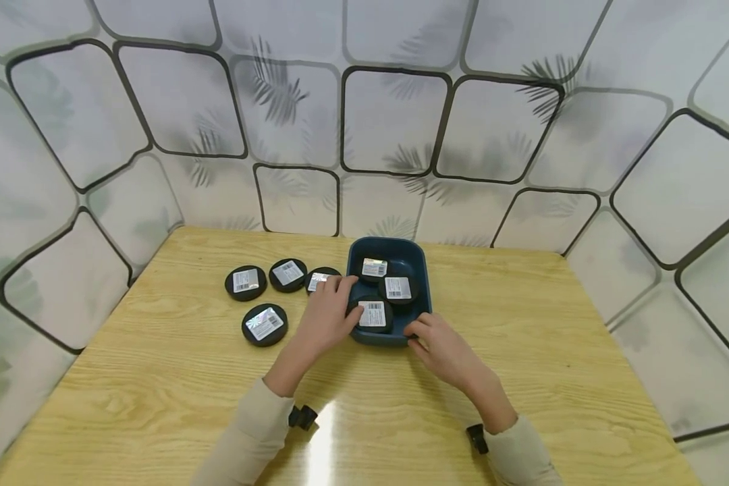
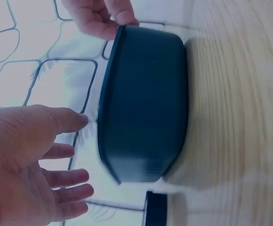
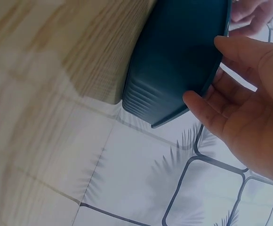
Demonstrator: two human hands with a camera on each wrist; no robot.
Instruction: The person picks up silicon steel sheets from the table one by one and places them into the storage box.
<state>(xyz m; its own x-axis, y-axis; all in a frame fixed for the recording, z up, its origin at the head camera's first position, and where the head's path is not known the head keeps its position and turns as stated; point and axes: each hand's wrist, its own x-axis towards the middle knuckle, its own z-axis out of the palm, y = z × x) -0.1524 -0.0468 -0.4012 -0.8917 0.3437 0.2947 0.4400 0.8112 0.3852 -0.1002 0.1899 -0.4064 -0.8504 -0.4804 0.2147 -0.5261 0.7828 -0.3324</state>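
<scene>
A dark blue plastic bin (image 1: pixel 426 283) stands on the table with three round black containers inside: one at the back (image 1: pixel 374 268), one in the middle (image 1: pixel 397 289) and one at the front (image 1: pixel 373 315). Each carries a white label. My left hand (image 1: pixel 327 314) hovers over the bin's left edge, fingers spread and loosely bent; the left wrist view shows its palm (image 2: pixel 19 160) apart from the bin wall (image 2: pixel 146 103) and holding nothing. At the front right corner, my right hand (image 1: pixel 446 347) pinches the rim, with a fingertip (image 3: pixel 193 100) against the outer wall.
Left of the bin lie several more labelled black containers: one at far left (image 1: pixel 246 283), one behind (image 1: pixel 288 275), one nearer the front (image 1: pixel 264 325), and one (image 1: pixel 319 278) partly covered by the left hand. A patterned wall covering (image 1: pixel 395 121) rises behind the wooden table (image 1: pixel 522 304).
</scene>
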